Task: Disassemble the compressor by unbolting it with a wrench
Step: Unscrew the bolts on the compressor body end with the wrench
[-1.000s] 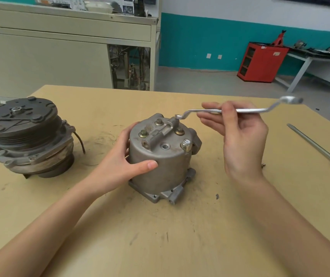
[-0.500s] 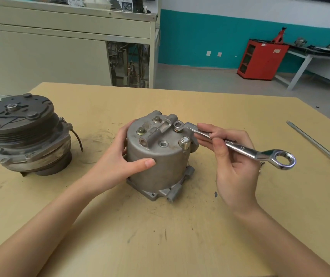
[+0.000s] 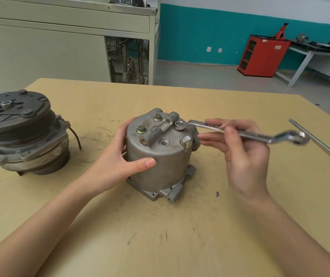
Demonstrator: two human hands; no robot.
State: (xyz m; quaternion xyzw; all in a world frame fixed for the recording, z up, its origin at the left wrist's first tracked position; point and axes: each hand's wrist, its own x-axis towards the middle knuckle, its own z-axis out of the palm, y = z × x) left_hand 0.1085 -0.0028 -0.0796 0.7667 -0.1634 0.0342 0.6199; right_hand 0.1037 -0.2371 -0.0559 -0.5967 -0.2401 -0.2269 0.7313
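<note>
Step in hand: loosening the top bolts, wrench on the first one.

- The compressor (image 3: 160, 156) stood upright on its flange near the middle of the table (image 3: 180, 236).
- The left hand (image 3: 118, 162) gripped the housing wall. The thumb lay across the front and the fingers curled round the far side, bracing it against turning.
- The right hand (image 3: 244, 156) held the wrench (image 3: 254, 136) by mid-shaft, pinched between the thumb and loosely bent fingers rather than in a full fist.
- The wrench's ring end sat over the far-right bolt (image 3: 179, 124) on the top face. Its free end stuck out to the right and was blurred.
- The ring looked dropped over the bolt head. I could not tell from this angle whether it was fully seated.
- Three other bolts were in place: near-right bolt (image 3: 186, 141), rear bolt (image 3: 157, 117), left bolt (image 3: 141, 129). By my reading none was out yet — the task is early.

Next move, as I judge it:
- Press the ring fully down.
- Take a firmer grip further out along the shaft.
- Swing anticlockwise while the left hand resists. The light pinch may slip under load.

Also on the table: a second unit with a pulley (image 3: 20, 132) well to the left, and a screwdriver (image 3: 316, 140) at the right edge.
</note>
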